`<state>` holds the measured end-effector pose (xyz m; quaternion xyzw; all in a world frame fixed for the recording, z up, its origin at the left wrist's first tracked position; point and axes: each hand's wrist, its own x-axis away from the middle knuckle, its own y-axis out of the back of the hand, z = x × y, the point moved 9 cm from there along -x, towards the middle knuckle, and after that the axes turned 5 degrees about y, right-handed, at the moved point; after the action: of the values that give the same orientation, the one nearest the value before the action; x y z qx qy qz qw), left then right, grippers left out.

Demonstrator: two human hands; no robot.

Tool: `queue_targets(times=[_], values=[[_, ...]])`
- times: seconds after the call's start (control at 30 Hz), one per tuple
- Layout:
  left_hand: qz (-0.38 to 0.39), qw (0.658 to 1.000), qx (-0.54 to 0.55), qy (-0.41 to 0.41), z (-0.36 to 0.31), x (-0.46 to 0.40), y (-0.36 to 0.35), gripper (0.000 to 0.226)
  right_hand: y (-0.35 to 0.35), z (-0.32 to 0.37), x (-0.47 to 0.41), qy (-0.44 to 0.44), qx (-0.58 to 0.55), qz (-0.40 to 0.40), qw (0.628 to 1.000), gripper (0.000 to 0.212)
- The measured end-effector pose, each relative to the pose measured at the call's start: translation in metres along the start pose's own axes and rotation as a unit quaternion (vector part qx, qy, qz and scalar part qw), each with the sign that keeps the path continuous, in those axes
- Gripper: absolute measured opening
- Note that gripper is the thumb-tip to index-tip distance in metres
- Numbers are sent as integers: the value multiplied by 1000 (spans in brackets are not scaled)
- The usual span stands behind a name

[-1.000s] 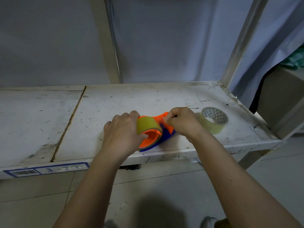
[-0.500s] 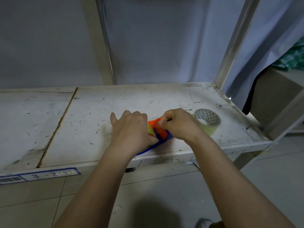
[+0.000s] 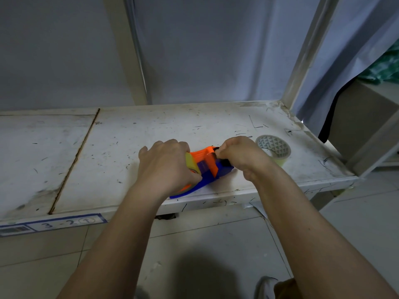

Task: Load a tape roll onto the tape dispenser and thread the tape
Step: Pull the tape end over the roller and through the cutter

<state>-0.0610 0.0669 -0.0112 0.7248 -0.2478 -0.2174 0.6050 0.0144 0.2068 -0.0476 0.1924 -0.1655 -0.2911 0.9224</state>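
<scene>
1. Tape is stretching from the yellowish roll (image 3: pixel 191 161) across the orange and blue dispenser (image 3: pixel 208 169), just left of centre in the frame, lying on its side near the front edge of the worktop (image 3: pixel 129 134). The left hand (image 3: pixel 166 167) is closing over the roll and pressing it onto its hub; the right hand (image 3: pixel 239 153) is pinching shut at the dispenser's front end, apparently on the free end of the tape, though the fingertips are hiding it.

2. Sticking is the first risk: the clear strip is crossing the orange guard, and if the pinch is slackening, the adhesive side is likely folding back on itself or grabbing the plastic.

3. Misthreading is the next: the slot and roller are sitting hidden under the right hand, so the strip may be passing over the guide rather than through it.

4. Slipping is possible, since the blue handle is reaching toward the worktop's front edge; a hard pull toward the lower part of the frame could be dragging the dispenser off.

5. Cutting is a hazard too, as the toothed blade probably lies beside the pinching fingers.

6. Knocking the spare roll (image 3: pixel 273 148), standing just right of the right hand, seems a minor risk.
</scene>
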Motion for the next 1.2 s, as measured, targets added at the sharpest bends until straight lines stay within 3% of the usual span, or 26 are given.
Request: queue_targets(times=[0.17,0.3,0.4,0.57,0.8,0.93,1.07,1.2], values=[[5,1000,21,7,1,0,-1,52,10,-1,-3,-6,48,-12,999,8],[-1,1000,23,10,1,0,0,48,15,-6,-5,3,37,-37,999,20],[0,1000,27,10,0,0,-1,49,16,-8,-4,7,37,-48,998,9],[15,999,36,10,3,-1,-3,56,19,-7,-6,5,73,-53,996,27],[38,997,56,25,13,-5,-5,62,42,-15,-13,29,129,-90,987,18],[40,997,60,24,15,-5,-5,61,50,-18,-13,38,176,-82,980,27],[54,993,100,30,19,-5,-7,66,36,-25,-10,5,14,-51,999,19],[55,984,167,36,30,-3,-3,63,23,-27,-5,-42,-183,9,982,14]])
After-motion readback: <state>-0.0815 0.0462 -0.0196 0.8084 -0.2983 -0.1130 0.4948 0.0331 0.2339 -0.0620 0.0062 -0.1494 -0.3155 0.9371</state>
